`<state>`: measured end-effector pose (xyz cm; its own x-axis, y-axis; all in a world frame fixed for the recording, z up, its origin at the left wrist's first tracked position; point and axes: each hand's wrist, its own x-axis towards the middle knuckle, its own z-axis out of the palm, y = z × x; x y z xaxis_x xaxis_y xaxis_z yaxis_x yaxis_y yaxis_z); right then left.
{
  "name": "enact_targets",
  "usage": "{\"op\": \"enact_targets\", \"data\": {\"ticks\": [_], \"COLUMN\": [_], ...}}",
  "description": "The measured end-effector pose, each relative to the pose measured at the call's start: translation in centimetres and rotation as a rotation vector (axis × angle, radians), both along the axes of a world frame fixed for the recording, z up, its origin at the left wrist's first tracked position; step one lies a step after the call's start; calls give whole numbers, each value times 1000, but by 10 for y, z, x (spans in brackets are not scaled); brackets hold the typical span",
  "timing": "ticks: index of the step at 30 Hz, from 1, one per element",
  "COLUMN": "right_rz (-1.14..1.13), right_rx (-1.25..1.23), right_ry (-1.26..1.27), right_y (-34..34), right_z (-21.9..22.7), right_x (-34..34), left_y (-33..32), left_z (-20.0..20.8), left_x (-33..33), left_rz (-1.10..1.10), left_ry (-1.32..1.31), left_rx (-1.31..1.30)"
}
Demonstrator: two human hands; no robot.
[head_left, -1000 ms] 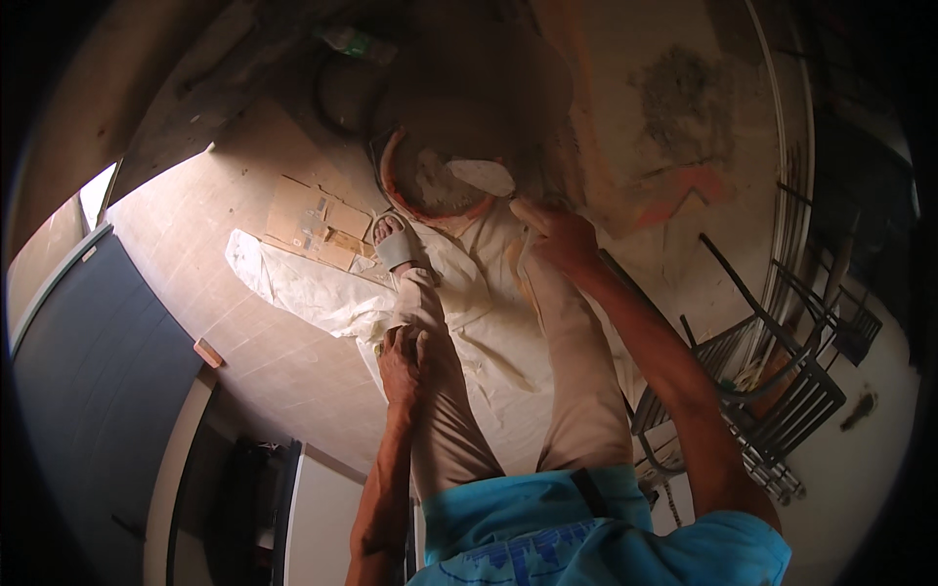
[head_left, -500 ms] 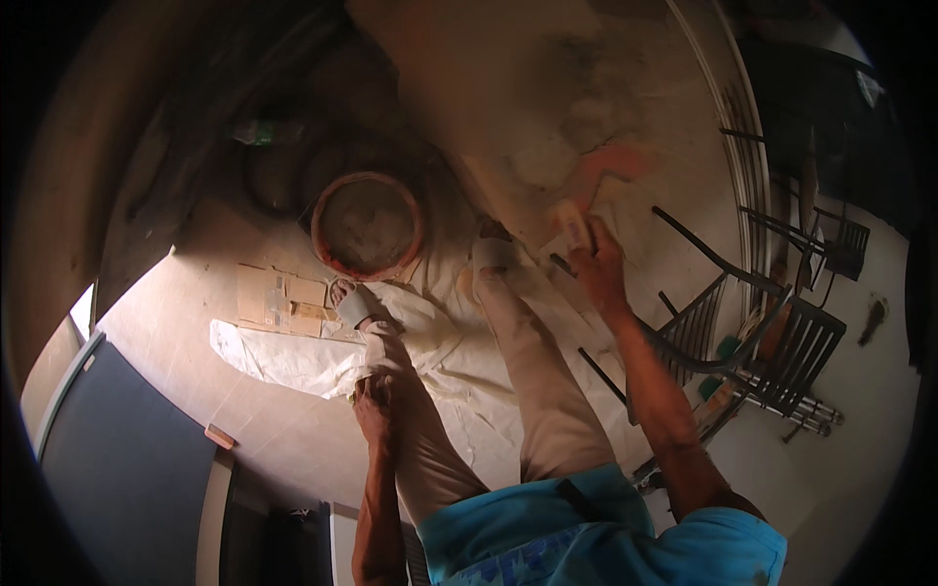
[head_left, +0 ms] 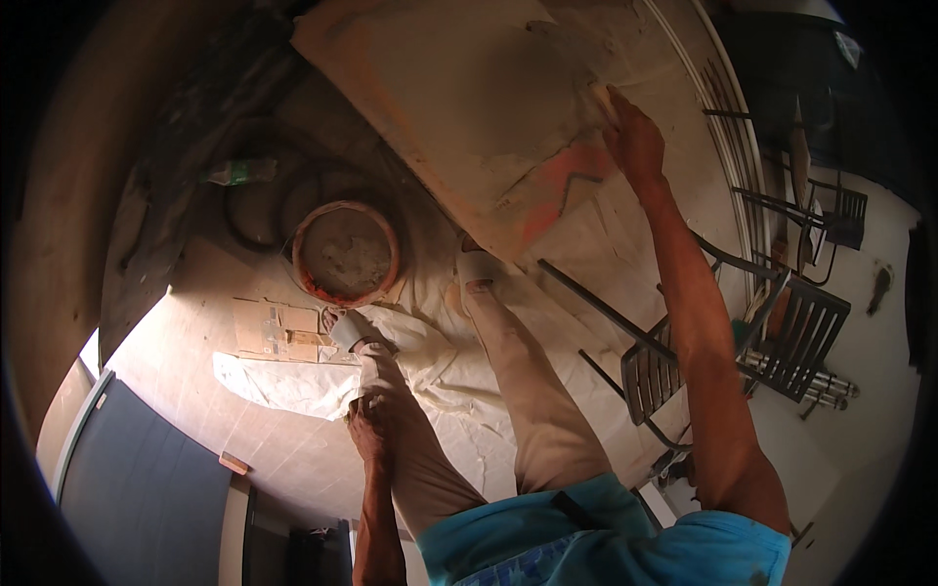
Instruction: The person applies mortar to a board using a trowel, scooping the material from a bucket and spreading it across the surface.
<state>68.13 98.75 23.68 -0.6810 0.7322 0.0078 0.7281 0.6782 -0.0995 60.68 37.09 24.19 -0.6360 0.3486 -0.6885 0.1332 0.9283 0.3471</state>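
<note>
My right hand (head_left: 635, 142) is stretched far forward at the upper right, its fingers closed round a pale, flat block-like tool (head_left: 603, 103). That tool lies against a large panel-like surface (head_left: 440, 88) smeared with grey-brown coating; its exact kind is unclear. Below the hand, a red-orange patch (head_left: 576, 166) with a dark angled line shows on the surface. Beside my left shin, my left hand (head_left: 369, 425) is curled with its fingers bent; what it holds, if anything, is hidden. A round basin (head_left: 394, 239) with an orange rim holds grey paste in front of my left foot.
Whitish sheeting (head_left: 283, 386) covers floor under my feet, beside flattened cardboard (head_left: 259, 327). A plastic bottle (head_left: 242, 172) lies beyond the basin. Dark slatted chairs (head_left: 806, 322) stand close on the right, under my right arm. A dark panel (head_left: 137, 469) is at lower left.
My right hand has moved forward and up along the coated surface with the pale tool, uncovering more of the red-orange patch. My left hand has stayed by my shin; the view has shifted slightly.
</note>
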Motion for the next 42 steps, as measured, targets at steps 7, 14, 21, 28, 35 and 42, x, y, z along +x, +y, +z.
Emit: {"op": "enact_targets", "data": {"ticks": [7, 14, 21, 28, 35, 42], "right_rz": [236, 341, 58, 28, 161, 254], "right_rx": [4, 54, 72, 51, -8, -58], "right_ry": [-271, -416, -128, -130, -177, -343], "right_y": [24, 14, -11, 26, 44, 52], "right_z": [7, 18, 19, 6, 2, 13], "right_x": [4, 12, 25, 1, 5, -16], "left_y": [-4, 5, 1, -1, 3, 7], "left_z": [-4, 2, 1, 0, -1, -6], "left_x": [3, -3, -4, -8, -9, -7], "left_rz": [-41, -25, 3, 10, -23, -81], "left_ry": [19, -8, 15, -28, -2, 9], "left_rx": [41, 64, 83, 36, -2, 10]}}
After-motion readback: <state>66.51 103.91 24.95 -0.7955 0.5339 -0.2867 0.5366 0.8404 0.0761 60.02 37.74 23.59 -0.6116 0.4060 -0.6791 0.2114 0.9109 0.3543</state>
